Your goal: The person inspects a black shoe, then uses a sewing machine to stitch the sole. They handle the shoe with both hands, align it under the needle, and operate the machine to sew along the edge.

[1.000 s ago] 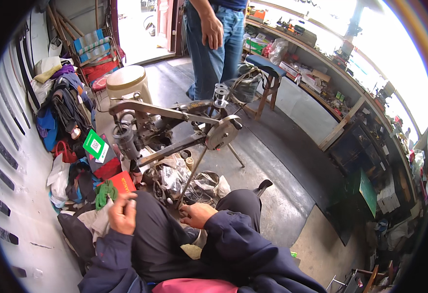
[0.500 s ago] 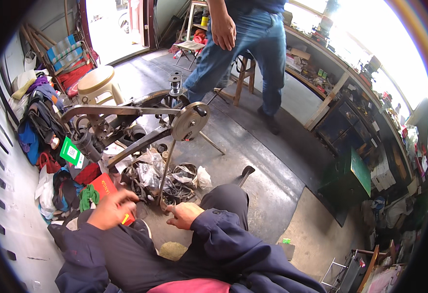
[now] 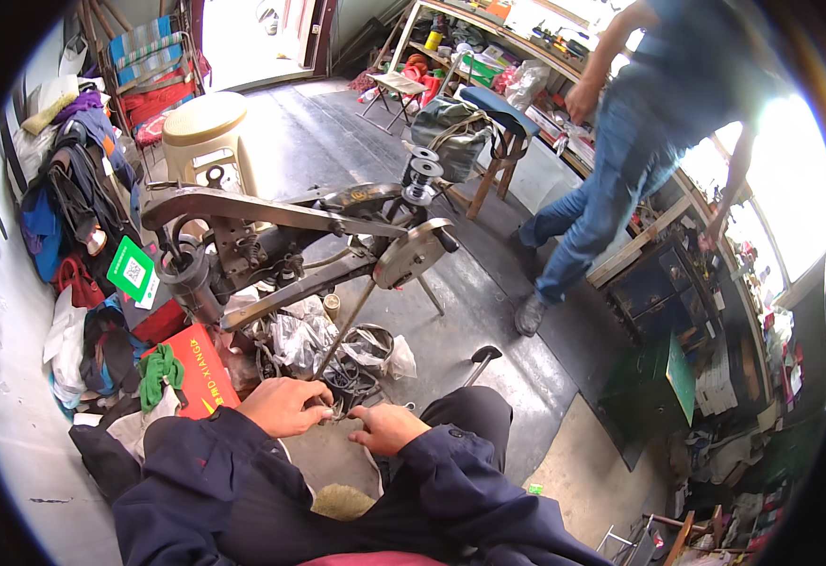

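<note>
My left hand (image 3: pixel 286 407) and my right hand (image 3: pixel 389 430) are close together over my lap, their fingertips almost meeting. Both are pinched closed, and what they hold is too small to make out. Just ahead of them lies a heap of clear plastic bags (image 3: pixel 304 338) and dark odds and ends. Above the heap stands a hand-cranked sewing machine (image 3: pixel 276 209) of worn metal, with a round wheel (image 3: pixel 415 255) and thread spools (image 3: pixel 421 177). A red box (image 3: pixel 200 366) with a green cloth (image 3: pixel 160 375) beside it lies left of my left hand.
Clothes and bags (image 3: pixel 78 212) are piled along the left wall. A cream stool (image 3: pixel 207 123) stands behind the machine. Another person in jeans (image 3: pixel 611 179) is by the cluttered workbench at right. A green box (image 3: pixel 658 377) sits on the floor below the bench.
My left hand has moved right and forward to meet my right hand, and its fingers have closed. The other person has stepped right, uncovering a bag on a stool. My view has shifted slightly.
</note>
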`<state>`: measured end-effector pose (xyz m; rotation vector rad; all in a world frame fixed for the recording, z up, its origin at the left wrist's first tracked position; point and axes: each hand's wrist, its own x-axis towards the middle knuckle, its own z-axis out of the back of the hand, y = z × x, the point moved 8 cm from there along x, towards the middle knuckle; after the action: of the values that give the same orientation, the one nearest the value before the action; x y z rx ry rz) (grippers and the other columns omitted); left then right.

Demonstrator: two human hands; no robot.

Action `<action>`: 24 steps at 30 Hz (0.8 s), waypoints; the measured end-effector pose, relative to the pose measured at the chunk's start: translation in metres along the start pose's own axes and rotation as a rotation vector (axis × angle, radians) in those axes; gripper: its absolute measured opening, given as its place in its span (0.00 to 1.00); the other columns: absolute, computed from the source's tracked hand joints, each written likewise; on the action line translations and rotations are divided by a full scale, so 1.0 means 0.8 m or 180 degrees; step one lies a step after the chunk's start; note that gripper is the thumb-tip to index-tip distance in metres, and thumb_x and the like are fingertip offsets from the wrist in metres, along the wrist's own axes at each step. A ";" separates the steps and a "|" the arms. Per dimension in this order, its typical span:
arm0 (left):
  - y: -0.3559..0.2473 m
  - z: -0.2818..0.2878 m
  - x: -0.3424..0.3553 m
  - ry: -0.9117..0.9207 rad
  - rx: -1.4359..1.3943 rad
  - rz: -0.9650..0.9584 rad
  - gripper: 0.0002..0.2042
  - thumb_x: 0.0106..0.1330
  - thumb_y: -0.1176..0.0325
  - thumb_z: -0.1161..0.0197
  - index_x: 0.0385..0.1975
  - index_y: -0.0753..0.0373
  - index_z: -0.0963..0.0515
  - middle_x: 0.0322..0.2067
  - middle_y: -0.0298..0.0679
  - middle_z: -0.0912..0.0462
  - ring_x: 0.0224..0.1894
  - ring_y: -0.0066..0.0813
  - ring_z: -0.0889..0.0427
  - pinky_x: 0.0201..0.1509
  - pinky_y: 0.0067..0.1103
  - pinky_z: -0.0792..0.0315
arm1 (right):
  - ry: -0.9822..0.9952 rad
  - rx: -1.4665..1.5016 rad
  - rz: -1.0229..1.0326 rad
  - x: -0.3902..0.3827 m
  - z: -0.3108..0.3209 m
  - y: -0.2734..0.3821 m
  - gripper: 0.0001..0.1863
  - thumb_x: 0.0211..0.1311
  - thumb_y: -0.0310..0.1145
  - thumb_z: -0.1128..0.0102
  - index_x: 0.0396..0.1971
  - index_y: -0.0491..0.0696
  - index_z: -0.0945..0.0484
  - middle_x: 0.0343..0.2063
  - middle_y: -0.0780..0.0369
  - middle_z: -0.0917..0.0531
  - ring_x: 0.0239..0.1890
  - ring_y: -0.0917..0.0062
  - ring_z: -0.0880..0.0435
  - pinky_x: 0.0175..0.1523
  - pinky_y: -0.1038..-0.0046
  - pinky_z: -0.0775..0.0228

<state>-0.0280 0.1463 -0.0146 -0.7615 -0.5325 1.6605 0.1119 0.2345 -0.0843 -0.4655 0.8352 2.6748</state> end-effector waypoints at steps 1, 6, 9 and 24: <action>0.015 -0.003 0.000 0.0019 0.0016 0.0115 0.15 0.68 0.55 0.35 0.47 0.57 0.16 0.38 0.44 0.11 0.43 0.48 0.12 0.47 0.38 0.22 | 0.0028 -0.0016 -0.0028 0.006 -0.001 0.000 0.25 0.67 0.48 0.36 0.58 0.49 0.22 0.35 0.49 0.12 0.42 0.49 0.14 0.47 0.53 0.23; 0.067 -0.015 -0.004 -0.0010 0.0153 0.0140 0.18 0.67 0.54 0.37 0.49 0.59 0.18 0.38 0.50 0.13 0.45 0.53 0.14 0.49 0.43 0.23 | 0.0064 0.0175 0.0151 0.046 -0.005 0.007 0.25 0.66 0.45 0.36 0.57 0.45 0.23 0.34 0.46 0.14 0.42 0.49 0.14 0.47 0.50 0.24; 0.085 -0.010 -0.006 -0.0122 0.0163 0.0142 0.18 0.65 0.55 0.33 0.49 0.60 0.17 0.40 0.50 0.12 0.45 0.52 0.13 0.49 0.40 0.21 | 0.0074 0.0393 0.0257 0.073 -0.019 0.015 0.24 0.62 0.44 0.34 0.52 0.44 0.21 0.38 0.46 0.13 0.44 0.48 0.14 0.50 0.51 0.22; 0.064 -0.042 0.015 0.0084 0.0082 0.0334 0.14 0.62 0.67 0.31 0.47 0.62 0.17 0.32 0.50 0.13 0.36 0.46 0.12 0.42 0.35 0.21 | -0.0616 0.0297 0.0159 0.055 -0.020 -0.005 0.20 0.50 0.40 0.28 0.40 0.41 0.16 0.31 0.46 0.13 0.38 0.49 0.12 0.45 0.53 0.19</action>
<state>-0.0391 0.1447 -0.0758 -0.8031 -0.4583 1.7484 0.0770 0.2365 -0.1160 -0.1626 0.9188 2.6585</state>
